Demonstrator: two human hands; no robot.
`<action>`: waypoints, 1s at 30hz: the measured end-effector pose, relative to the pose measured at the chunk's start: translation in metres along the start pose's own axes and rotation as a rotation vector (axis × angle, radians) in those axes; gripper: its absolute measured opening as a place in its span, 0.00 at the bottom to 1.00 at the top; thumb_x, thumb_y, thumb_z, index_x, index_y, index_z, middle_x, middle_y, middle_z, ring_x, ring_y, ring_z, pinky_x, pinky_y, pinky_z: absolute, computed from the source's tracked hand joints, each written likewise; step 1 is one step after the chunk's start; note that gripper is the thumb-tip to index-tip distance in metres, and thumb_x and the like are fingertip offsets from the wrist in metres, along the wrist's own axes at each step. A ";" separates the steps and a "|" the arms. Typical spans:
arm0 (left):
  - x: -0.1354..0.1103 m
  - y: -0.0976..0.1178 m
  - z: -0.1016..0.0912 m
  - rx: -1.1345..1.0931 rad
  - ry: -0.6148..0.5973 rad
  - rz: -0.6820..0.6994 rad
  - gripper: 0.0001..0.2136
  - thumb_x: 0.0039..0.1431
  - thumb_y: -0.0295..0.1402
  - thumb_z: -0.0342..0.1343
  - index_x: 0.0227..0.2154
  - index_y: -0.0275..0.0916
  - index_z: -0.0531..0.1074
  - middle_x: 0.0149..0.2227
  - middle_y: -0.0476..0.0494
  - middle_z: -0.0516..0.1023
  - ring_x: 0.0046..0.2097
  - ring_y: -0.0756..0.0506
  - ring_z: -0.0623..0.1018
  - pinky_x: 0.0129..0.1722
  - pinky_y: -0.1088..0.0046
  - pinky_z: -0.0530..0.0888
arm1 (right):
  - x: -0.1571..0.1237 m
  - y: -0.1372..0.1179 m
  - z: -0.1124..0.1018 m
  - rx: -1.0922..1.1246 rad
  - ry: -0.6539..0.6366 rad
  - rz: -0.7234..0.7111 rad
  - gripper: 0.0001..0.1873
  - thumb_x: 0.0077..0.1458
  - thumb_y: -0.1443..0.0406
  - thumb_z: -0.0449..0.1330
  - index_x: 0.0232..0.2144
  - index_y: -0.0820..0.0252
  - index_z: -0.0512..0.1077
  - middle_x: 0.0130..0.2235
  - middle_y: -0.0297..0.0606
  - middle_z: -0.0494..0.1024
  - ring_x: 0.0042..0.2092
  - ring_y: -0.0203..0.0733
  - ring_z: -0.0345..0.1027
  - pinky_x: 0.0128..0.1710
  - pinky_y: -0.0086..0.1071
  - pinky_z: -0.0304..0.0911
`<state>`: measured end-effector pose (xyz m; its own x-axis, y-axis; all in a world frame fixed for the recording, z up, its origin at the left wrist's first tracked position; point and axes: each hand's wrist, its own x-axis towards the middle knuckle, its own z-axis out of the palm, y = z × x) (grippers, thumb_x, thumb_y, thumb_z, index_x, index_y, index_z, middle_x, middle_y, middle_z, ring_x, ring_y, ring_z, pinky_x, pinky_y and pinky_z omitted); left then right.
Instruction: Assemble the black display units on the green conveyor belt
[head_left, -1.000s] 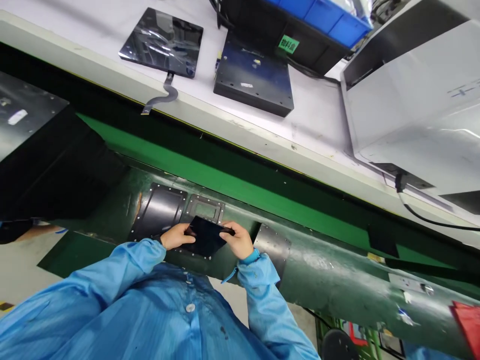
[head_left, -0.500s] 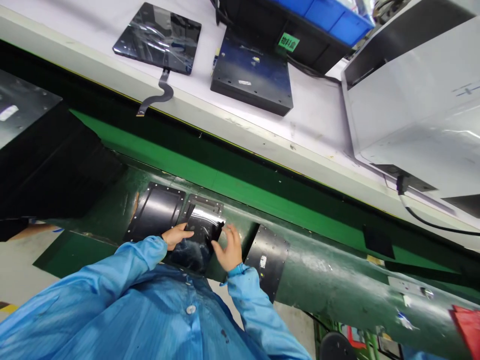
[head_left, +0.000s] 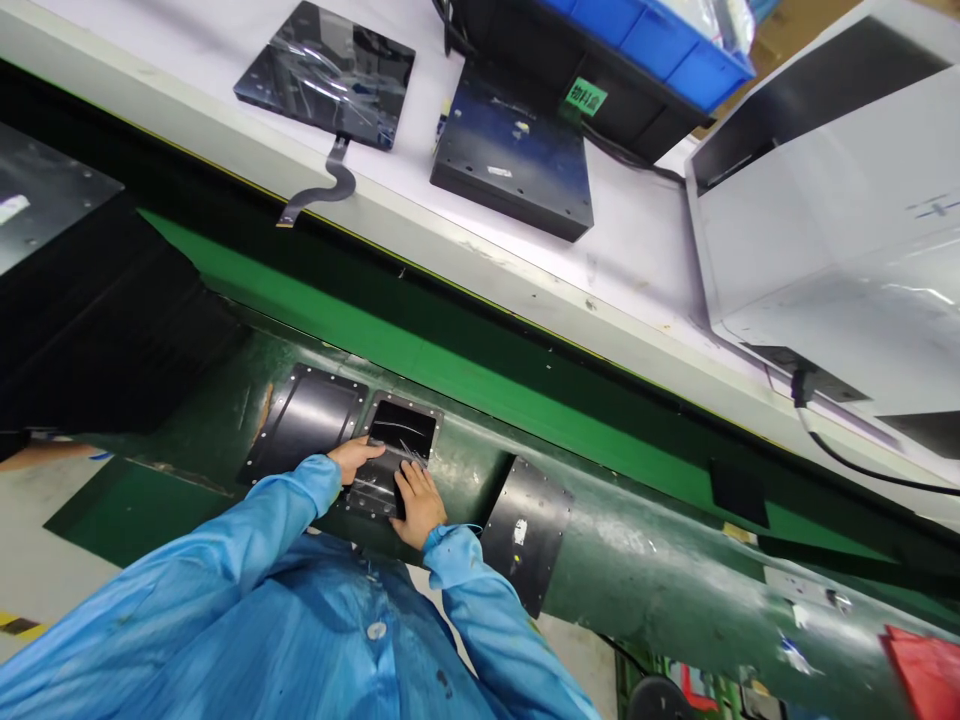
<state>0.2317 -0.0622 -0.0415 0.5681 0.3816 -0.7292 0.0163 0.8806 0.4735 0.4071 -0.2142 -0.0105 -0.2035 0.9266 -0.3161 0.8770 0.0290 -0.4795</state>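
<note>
A glossy black screen panel [head_left: 405,424] with wrinkled, shiny clear film on it lies within a black screw-studded frame [head_left: 438,424] on the green bench. My left hand [head_left: 355,459] rests at the panel's left side, fingers stretched over its surface. Flat on the panel's lower right is my right hand [head_left: 420,504], its fingers spread. Both hands cover parts of the panel and its frame. A second black plate with screws along its edges [head_left: 307,425] lies just to the left. Right of my hands is a dark metal plate [head_left: 526,530] bearing a white label.
On the white shelf [head_left: 637,240] above lie another glossy screen [head_left: 330,75] with a ribbon cable [head_left: 322,190], a flat black box [head_left: 514,150] and a black bin [head_left: 525,50] beneath a blue one [head_left: 652,40]. A white-cased machine [head_left: 832,230] stands right.
The screen panel, tilted above the frame before, now lies down in it. My right hand has come down from beside the panel onto its surface; my left hand stays at its left side.
</note>
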 end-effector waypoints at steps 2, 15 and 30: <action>0.000 0.001 0.000 0.025 0.026 -0.012 0.23 0.43 0.41 0.76 0.39 0.36 0.77 0.33 0.40 0.84 0.36 0.38 0.84 0.40 0.57 0.79 | 0.002 -0.004 0.003 -0.024 -0.018 0.021 0.53 0.47 0.65 0.70 0.72 0.69 0.57 0.75 0.53 0.48 0.76 0.61 0.38 0.76 0.55 0.37; -0.012 -0.009 -0.005 0.190 0.287 0.031 0.24 0.41 0.36 0.74 0.42 0.40 0.72 0.37 0.42 0.82 0.41 0.38 0.82 0.43 0.62 0.77 | 0.013 -0.016 0.003 -0.081 -0.066 0.085 0.53 0.46 0.63 0.70 0.72 0.70 0.59 0.75 0.54 0.49 0.76 0.64 0.41 0.75 0.54 0.40; -0.063 -0.044 -0.035 1.458 0.479 0.171 0.18 0.60 0.37 0.61 0.52 0.43 0.71 0.55 0.35 0.74 0.58 0.33 0.71 0.55 0.57 0.68 | 0.014 0.013 0.049 -0.010 0.076 0.042 0.47 0.61 0.55 0.65 0.74 0.62 0.53 0.75 0.49 0.49 0.77 0.58 0.38 0.75 0.59 0.34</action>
<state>0.1663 -0.1153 -0.0336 0.3432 0.7480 -0.5680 0.9051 -0.1018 0.4128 0.3940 -0.2190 -0.0617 -0.1334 0.9530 -0.2721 0.8885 -0.0066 -0.4589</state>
